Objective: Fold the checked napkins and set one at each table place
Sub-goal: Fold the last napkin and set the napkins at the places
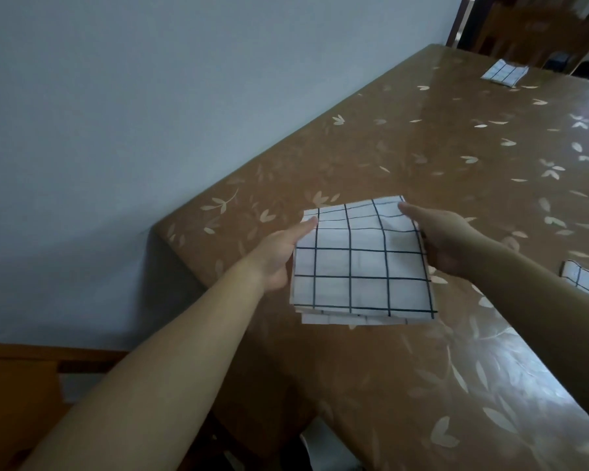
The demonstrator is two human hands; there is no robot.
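Left grip and right grip hold a napkin by its sides over the worktop's left corner; a second napkin lies at the far edge.

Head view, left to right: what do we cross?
Chair → left hand → held napkin → right hand → far napkin → edge napkin
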